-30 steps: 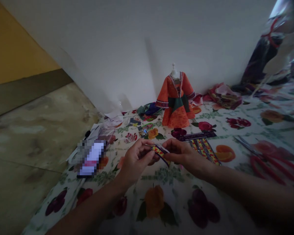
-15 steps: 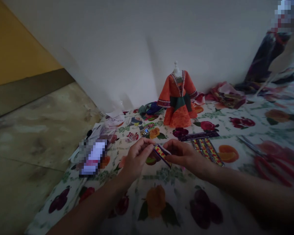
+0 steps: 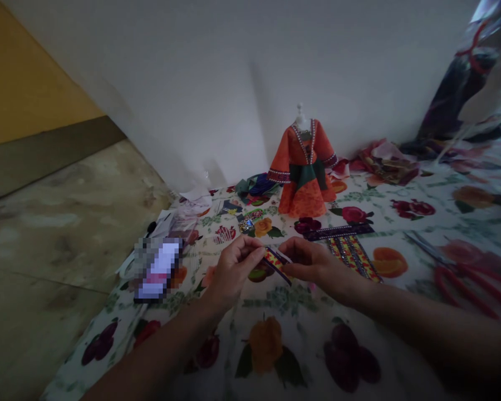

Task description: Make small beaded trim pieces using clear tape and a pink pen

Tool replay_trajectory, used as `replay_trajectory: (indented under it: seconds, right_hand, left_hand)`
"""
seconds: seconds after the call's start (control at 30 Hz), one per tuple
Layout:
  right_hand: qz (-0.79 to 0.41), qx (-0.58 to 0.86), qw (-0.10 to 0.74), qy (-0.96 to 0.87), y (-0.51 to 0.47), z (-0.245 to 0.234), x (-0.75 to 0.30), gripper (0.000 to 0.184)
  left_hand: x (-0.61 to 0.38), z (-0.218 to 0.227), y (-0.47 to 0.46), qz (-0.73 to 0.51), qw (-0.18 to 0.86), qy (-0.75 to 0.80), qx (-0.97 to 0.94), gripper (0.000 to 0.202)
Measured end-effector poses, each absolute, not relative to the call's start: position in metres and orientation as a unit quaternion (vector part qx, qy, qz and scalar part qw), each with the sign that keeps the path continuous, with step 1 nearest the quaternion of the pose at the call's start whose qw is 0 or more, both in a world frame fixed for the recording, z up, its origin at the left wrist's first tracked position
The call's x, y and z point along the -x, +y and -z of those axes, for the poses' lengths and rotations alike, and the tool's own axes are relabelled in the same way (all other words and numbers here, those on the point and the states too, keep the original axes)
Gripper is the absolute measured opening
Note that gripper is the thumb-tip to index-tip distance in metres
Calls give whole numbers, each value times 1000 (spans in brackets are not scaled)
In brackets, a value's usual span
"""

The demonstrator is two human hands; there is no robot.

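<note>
Okay, left hand point(image 3: 234, 270) and right hand point(image 3: 311, 260) pinch one narrow, dark-edged yellow-and-red patterned strip point(image 3: 276, 263) over the white fruit-print cloth point(image 3: 307, 334), long axis slanting down-right. Nearby: one orange-and-green dress point(image 3: 303, 201), one red-handled scissors point(image 3: 451, 267).

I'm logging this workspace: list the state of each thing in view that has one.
Left hand: pinching the held strip
Right hand: fingers on the held strip
Held strip: slanted between both hands
Orange dress: upright on a stand
Patterned strips: lying side by side
Dark strip: laid out, at their far end
Phone: screen lit
Scissors: lying down; blades too blurred to judge
Fabric bundle: crumpled
</note>
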State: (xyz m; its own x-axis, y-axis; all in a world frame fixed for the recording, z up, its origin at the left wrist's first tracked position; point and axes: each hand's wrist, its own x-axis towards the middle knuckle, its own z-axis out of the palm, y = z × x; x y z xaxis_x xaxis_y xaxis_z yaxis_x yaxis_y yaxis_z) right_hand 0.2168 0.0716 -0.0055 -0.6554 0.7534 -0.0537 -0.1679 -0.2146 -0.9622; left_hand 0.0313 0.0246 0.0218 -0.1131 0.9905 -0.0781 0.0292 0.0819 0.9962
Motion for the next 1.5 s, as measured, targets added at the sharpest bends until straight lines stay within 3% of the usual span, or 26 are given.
replay_trajectory:
  seconds: [0.3,0.9,1.2,1.5]
  right_hand:
    - [-728,274,311,-545,74,8,-217,23]
    - [-711,286,303,-566,76,11,-217,25]
    - [-707,297,310,-562,78,5,-219,27]
    - [-709,301,310,-557,79,3,-221,27]
  left_hand:
    - [-33,-24,26,-510,540,531,-407,20]
    - [-31,-16,29,-459,538,573,-414,28]
    - [-29,-21,27,-455,603,551,-356,46]
    - [-25,-23,21,-417,582,558,-419,28]
